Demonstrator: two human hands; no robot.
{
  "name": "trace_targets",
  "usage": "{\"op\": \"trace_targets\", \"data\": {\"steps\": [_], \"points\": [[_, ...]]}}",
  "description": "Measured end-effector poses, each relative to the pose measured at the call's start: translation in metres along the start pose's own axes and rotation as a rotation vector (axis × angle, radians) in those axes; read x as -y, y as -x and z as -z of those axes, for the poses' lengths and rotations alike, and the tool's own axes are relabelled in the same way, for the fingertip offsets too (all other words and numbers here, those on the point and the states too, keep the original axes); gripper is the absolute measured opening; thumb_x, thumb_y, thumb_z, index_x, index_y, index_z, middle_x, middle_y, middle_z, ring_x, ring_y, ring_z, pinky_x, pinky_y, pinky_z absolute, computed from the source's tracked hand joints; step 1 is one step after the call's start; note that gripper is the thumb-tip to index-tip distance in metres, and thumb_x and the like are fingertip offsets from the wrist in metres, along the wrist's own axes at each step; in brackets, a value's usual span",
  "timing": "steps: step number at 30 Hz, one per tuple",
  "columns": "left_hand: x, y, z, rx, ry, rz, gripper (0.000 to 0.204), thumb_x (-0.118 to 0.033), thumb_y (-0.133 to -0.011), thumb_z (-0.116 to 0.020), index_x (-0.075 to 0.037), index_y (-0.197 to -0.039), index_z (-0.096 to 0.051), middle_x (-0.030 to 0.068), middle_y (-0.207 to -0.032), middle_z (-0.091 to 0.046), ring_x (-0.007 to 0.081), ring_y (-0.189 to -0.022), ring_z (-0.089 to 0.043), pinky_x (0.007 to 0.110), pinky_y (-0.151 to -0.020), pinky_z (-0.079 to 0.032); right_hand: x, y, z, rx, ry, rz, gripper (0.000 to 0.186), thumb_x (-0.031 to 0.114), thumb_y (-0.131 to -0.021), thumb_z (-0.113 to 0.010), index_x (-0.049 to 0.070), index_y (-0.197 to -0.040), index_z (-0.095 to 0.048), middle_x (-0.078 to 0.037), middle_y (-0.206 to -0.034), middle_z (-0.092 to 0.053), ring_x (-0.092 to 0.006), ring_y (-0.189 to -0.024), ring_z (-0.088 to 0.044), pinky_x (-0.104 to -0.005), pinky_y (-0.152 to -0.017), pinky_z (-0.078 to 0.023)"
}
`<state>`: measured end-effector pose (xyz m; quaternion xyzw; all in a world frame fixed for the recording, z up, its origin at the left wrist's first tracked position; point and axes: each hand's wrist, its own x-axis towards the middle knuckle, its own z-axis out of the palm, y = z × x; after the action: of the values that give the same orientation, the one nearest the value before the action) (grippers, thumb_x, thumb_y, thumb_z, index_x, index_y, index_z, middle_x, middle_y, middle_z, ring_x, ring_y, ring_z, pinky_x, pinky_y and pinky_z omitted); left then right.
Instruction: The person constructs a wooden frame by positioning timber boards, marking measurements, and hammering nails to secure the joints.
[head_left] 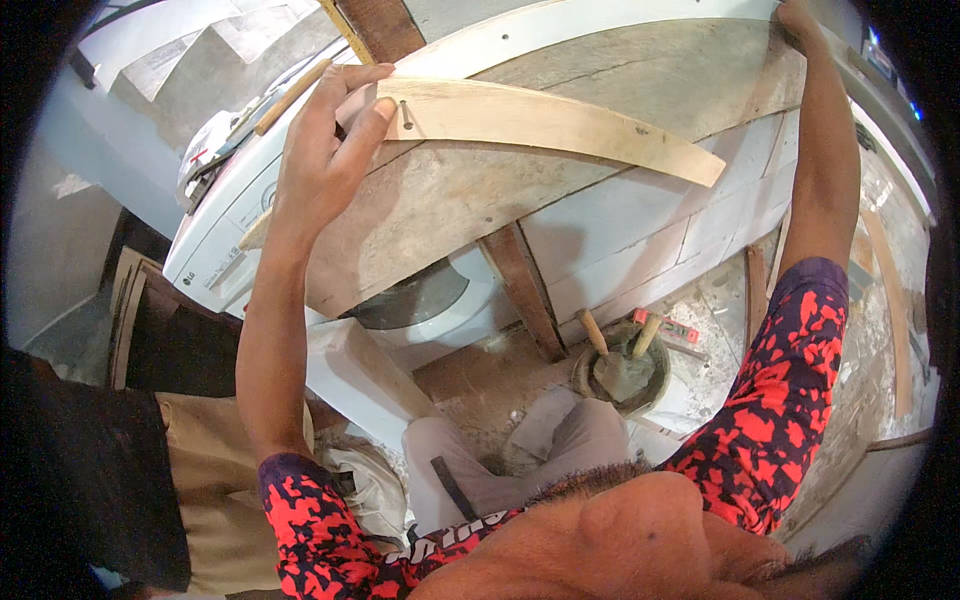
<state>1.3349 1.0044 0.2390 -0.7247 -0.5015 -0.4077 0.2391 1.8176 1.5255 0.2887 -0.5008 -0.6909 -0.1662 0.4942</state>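
Note:
My left hand (335, 135) grips the left end of a pale, slightly curved wooden strip (560, 125), thumb on top. Near the thumb, what looks like a nail (404, 112) stands in the wood. The strip reaches rightward over a worn, dusty board (400, 215) to a squared far end. Beyond it curves a long white strip (560, 25) with small dark holes along its face. At the upper right, my right hand (797, 25) is by the white strip's far end, arm stretched out. Its fingers are mostly hidden at the picture's edge.
A white washing machine (215, 262) stands left beneath the board. Below, a bucket (655, 385) holds wooden-handled tools beside a red level (668, 326). A wooden post (525, 290) leans against the white block wall (620, 250). Someone in tan trousers (215, 470) is at lower left.

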Motion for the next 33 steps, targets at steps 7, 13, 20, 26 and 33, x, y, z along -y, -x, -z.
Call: {"op": "trace_targets", "data": {"steps": [7, 13, 20, 26, 33], "points": [[0.006, 0.010, 0.000, -0.038, 0.053, -0.031, 0.031, -0.025, -0.089, -0.057, -0.004, -0.112, -0.060, 0.0100, -0.097, -0.060, 0.0171, -0.084, -0.055, 0.029, -0.074, -0.043, -0.011, -0.008, 0.000, 0.025, -0.044, -0.008, 0.029, 0.011, -0.077, -0.056, -0.001, -0.103, -0.062, -0.017, -0.098, -0.064, -0.0297, -0.094, -0.061, -0.0418, -0.082, -0.046], [0.014, 0.012, 0.007, 0.002, -0.043, -0.026, 0.032, -0.027, -0.089, -0.056, -0.006, -0.113, -0.059, 0.0108, -0.102, -0.056, 0.0190, -0.092, -0.054, 0.031, -0.079, -0.042, -0.017, -0.012, -0.002, 0.035, -0.067, -0.014, 0.028, 0.008, -0.077, -0.053, -0.002, -0.101, -0.063, -0.015, -0.096, -0.065, -0.0285, -0.092, -0.061, -0.0412, -0.080, -0.047], [0.022, 0.015, 0.001, -0.011, -0.051, -0.095, 0.032, -0.026, -0.089, -0.055, -0.005, -0.113, -0.059, 0.0119, -0.104, -0.057, 0.0241, -0.099, -0.054, 0.034, -0.088, -0.041, -0.019, -0.018, -0.009, 0.058, -0.124, -0.027, 0.027, 0.005, -0.078, -0.050, -0.004, -0.100, -0.064, -0.013, -0.093, -0.065, -0.0272, -0.089, -0.062, -0.0405, -0.077, -0.047], [0.014, 0.018, 0.004, 0.039, -0.087, -0.043, 0.037, -0.029, -0.093, -0.053, -0.001, -0.116, -0.056, 0.0138, -0.115, -0.055, 0.0212, -0.107, -0.052, 0.032, -0.094, -0.038, -0.028, -0.024, -0.010, 0.129, -0.222, -0.078, 0.027, 0.002, -0.079, -0.047, -0.006, -0.098, -0.064, -0.011, -0.090, -0.066, -0.0261, -0.086, -0.062, -0.0398, -0.075, -0.047], [0.018, 0.020, 0.003, 0.001, -0.074, -0.074, 0.033, -0.028, -0.091, -0.053, -0.003, -0.114, -0.057, 0.0133, -0.109, -0.057, 0.0232, -0.103, -0.054, 0.034, -0.090, -0.040, -0.025, -0.013, -0.013, -0.013, -0.165, 0.021, 0.030, 0.000, -0.078, -0.045, -0.004, -0.100, -0.065, -0.016, -0.092, -0.067, -0.0302, -0.087, -0.063, -0.0408, -0.078, -0.047]]}}
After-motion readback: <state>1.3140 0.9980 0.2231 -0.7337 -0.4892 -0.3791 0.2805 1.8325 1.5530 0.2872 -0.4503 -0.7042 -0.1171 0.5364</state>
